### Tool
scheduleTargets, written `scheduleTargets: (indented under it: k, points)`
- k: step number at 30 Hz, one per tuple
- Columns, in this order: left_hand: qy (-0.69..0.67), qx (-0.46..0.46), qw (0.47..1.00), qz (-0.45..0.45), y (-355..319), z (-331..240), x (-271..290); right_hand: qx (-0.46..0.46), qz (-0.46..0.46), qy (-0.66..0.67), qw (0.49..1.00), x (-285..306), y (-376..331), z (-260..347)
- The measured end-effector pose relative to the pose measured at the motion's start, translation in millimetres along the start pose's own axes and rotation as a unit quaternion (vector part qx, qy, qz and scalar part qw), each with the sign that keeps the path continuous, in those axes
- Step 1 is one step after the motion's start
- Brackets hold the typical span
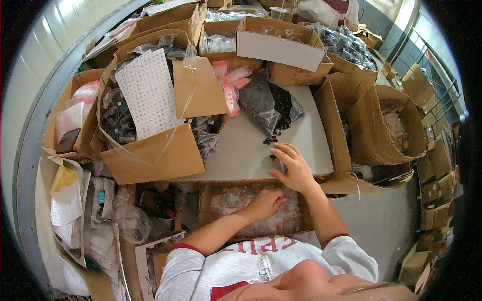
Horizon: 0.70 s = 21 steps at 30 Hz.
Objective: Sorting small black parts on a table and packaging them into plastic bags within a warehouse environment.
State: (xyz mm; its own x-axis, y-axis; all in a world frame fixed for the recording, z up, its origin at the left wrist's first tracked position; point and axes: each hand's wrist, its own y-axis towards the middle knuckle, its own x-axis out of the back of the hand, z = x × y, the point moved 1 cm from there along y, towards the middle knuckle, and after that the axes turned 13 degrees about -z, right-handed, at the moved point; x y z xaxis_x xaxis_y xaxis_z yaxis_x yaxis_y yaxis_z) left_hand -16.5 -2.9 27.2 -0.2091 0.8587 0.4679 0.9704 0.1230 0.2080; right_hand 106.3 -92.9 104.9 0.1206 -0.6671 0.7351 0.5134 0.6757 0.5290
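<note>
Cardboard boxes, a dotted white sheet, pink bags.

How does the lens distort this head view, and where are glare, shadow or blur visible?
Head view: fisheye bends the grey table edge into a curve, black vignette at corners; glare on the clear plastic bag liner; right hand sharp, soft shadow beneath; far brown cardboard boxes smear.

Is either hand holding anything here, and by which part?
It cannot be told for sure. The right hand lies on the grey tabletop beside small black parts; the left hand rests on clear bags, grip hidden.
</note>
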Motion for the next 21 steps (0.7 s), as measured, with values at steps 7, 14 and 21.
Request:
scheduleTargets:
  k: [7,14,21]
  points:
    - [-0.124,0.028,0.991,0.032,0.7,16.0,-6.1,-0.117,-0.079,0.097,0.985,7.5,5.0,-7.1]
    - [-0.179,0.007,0.983,0.030,2.3,23.1,-8.8,-0.118,-0.065,0.095,0.986,6.0,7.3,-4.9]
    - [-0.194,0.107,0.972,0.083,3.5,20.3,-6.6,-0.053,0.004,0.080,0.995,0.7,18.9,-7.3]
